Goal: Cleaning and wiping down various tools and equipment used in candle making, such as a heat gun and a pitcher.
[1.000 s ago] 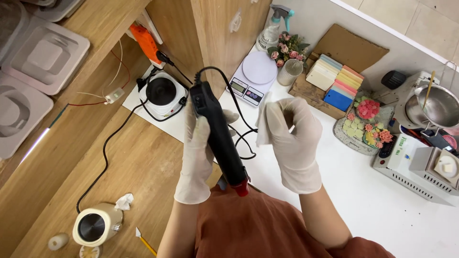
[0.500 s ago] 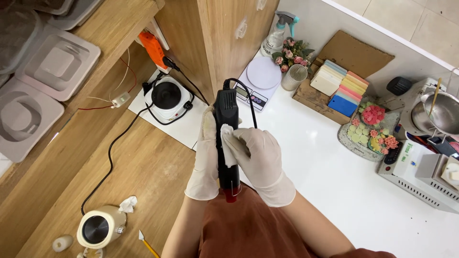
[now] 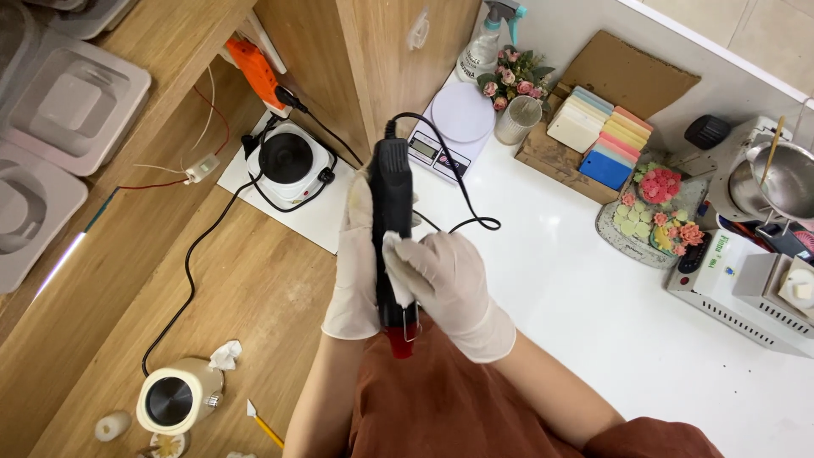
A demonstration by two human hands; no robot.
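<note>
While the left hand point(image 3: 356, 271), in a thin white latex glove, wraps its fingers around the long black plastic heat tool with a red tip point(image 3: 393, 229), the gloved right hand point(image 3: 449, 284) pinches a small white wipe point(image 3: 397, 270) against its barrel, just in front of the flat white digital scale point(image 3: 454, 123).

Both gloved hands raised together, left hand point(image 3: 356, 271) gripping, right hand point(image 3: 445, 284) closed

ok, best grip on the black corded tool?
Probably the black tool by its mid-body, wrapping in from its left as the left hand does. The long straight barrel suits a wrap, the cord leaves the far end, and the red tip stays free.
</note>
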